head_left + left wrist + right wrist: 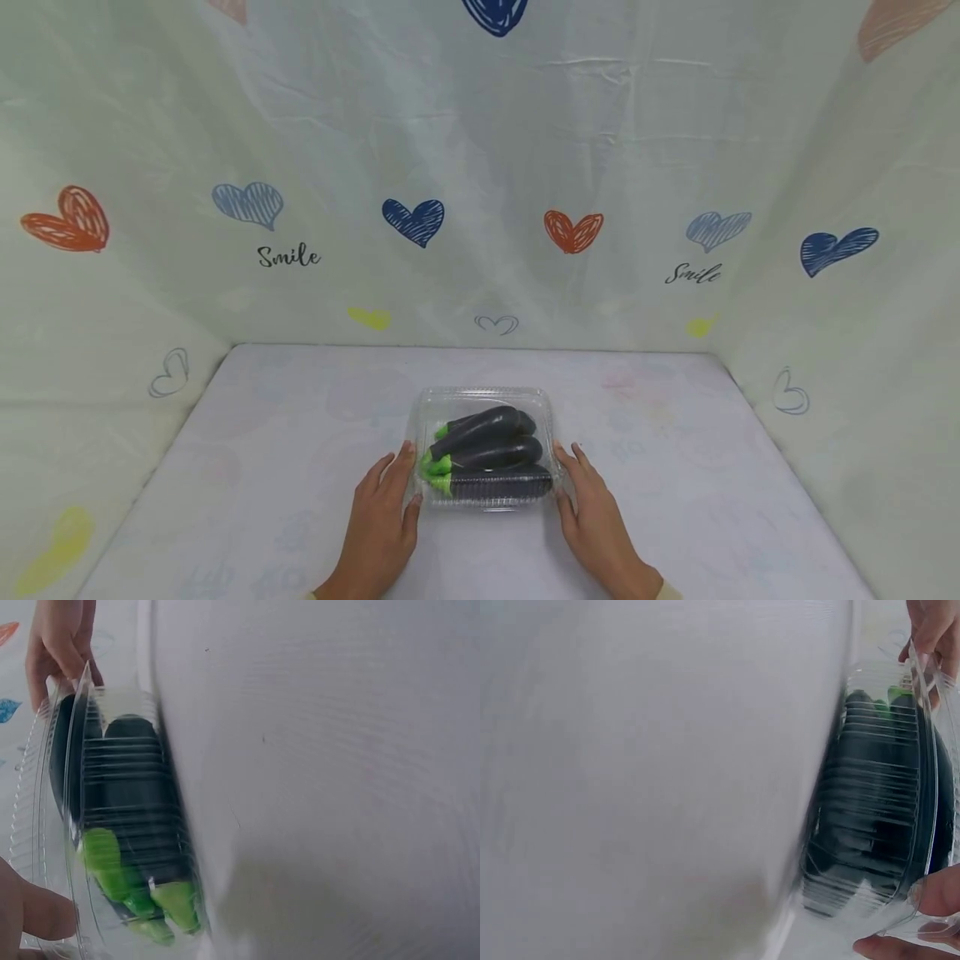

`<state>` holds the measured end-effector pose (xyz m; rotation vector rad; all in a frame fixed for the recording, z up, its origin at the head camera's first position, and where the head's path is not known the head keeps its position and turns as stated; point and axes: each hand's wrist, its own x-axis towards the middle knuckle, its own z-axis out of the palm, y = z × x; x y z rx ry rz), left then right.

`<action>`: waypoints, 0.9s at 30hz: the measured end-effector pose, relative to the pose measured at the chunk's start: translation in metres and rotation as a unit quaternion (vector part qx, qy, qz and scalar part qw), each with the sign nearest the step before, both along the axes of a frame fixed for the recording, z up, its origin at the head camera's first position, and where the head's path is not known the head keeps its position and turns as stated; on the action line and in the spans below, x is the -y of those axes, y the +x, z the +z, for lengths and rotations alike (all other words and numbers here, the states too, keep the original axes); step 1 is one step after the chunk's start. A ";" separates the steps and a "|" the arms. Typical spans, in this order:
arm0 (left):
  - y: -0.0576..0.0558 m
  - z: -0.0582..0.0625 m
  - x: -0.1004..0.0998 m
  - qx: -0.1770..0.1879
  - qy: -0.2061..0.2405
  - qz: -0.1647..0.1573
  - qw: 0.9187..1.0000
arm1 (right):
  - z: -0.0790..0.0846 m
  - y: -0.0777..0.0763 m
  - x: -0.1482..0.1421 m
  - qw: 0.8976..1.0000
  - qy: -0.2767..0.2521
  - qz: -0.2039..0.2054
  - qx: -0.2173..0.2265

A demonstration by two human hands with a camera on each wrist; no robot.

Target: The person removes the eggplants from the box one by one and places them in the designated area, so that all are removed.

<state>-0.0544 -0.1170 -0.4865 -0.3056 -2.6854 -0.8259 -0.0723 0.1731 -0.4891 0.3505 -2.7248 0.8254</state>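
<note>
A clear plastic clamshell box [483, 396] is held between both hands at the middle of the table, its lid down. Inside lie several dark eggplants [487, 454] with bright green stem ends pointing left. My left hand [380, 517] grips the box's left side, the thumb nearer me and the other fingers farther along the edge. On the opposite side my right hand [597, 521] holds the rim; its thumb [939, 892] shows on the rim in the right wrist view. Ribbed walls of the box partly blur the eggplants in both wrist views.
A white-covered table [315, 408] spreads around the box. Pale curtain-like walls [480, 150] with printed hearts and the word "Smile" enclose its back and both sides.
</note>
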 end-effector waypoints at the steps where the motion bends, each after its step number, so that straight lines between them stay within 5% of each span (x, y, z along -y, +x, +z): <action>1: 0.000 0.000 0.000 0.000 -0.002 0.001 1.000 | 0.000 -0.001 0.000 1.000 0.002 0.000 0.002; 27: 0.001 0.002 0.002 0.008 0.006 0.001 1.000 | 0.005 -0.003 -0.006 1.000 0.001 -0.005 -0.005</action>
